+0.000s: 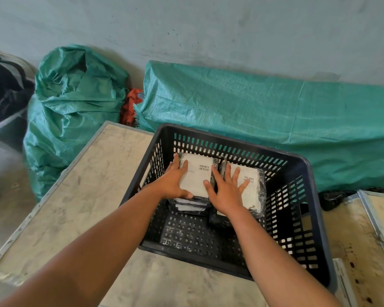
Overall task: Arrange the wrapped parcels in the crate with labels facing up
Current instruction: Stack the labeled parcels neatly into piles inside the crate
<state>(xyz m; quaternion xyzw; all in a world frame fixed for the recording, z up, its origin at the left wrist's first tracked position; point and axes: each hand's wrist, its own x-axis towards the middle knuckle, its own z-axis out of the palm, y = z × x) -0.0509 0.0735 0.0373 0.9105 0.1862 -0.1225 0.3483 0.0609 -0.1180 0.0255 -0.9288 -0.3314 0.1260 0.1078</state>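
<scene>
both hands are down inside the black slatted crate (315, 196), which sits on the pale, scuffed bench (93, 196). the left hand (175, 180) has a loose, half-open grip on the left parcel (196, 173): fingers lie along its far left edge and over the white label, thumb hooked around the near edge. that parcel tops a short stack of similar wrapped parcels, whose edges show just under it. the right hand (227, 188) is flat and spread wide, gripping nothing; its palm and fingers press on the right parcel (251, 187), and the thumb reaches across the gap to touch the left parcel's label.

both parcels are wrapped in clear film over dark contents and lie flat in the far half of the crate, just beside each other and close to the back wall. their white labels face up, barcodes toward the far right corner of each. each parcel's long axis runs from the near side of the crate toward the back wall. the near half of the crate floor is bare mesh.

green woven sacks (231, 103) lie behind the bench against the wall.
</scene>
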